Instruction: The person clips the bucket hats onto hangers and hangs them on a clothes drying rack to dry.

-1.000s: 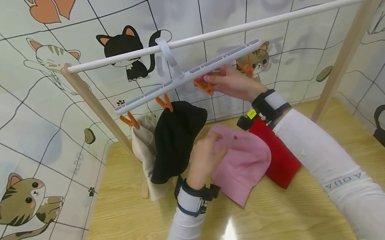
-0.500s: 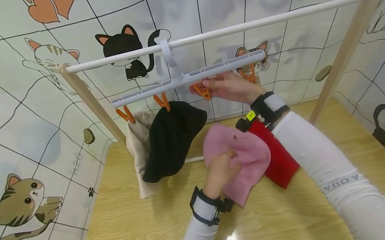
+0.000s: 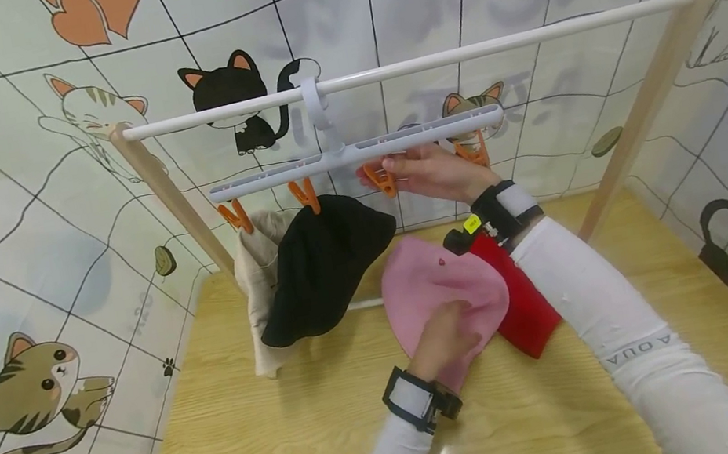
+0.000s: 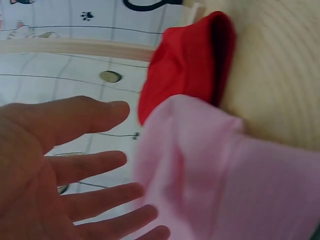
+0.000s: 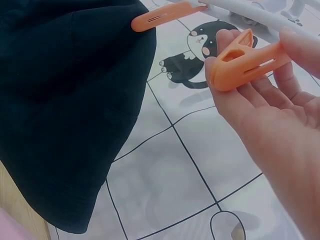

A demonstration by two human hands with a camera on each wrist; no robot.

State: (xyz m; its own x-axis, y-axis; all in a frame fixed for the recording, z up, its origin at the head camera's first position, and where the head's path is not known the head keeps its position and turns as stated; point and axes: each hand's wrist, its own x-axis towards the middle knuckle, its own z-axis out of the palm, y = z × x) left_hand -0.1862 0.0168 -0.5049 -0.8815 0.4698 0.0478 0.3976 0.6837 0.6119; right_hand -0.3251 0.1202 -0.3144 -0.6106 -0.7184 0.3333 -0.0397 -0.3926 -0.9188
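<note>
My right hand [image 3: 437, 174] pinches an orange clip [image 5: 247, 65] under the right half of the white hanger [image 3: 352, 154]; fingers and thumb sit around it. Lower down, my left hand [image 3: 444, 337] hovers at the pink hat [image 3: 414, 274] on the table, fingers spread and straight in the left wrist view; nothing is gripped there. A black bucket hat [image 3: 324, 273] and a beige cloth item [image 3: 259, 283] hang from two orange clips at the hanger's left. Partly behind the pink hat lies a red hat or cloth [image 3: 528, 312].
The hanger hooks over a white rod [image 3: 451, 54] between two wooden posts [image 3: 646, 111]. Another orange clip [image 3: 472, 151] hangs near the hanger's right end. A cat-printed wall [image 3: 42, 270] closes off the back and sides of the wooden table [image 3: 241, 445].
My left hand has moved rightward from beside the black hat to the pink hat. The hanger has swung nearer level, its right end lower. My right hand keeps holding the clip.
</note>
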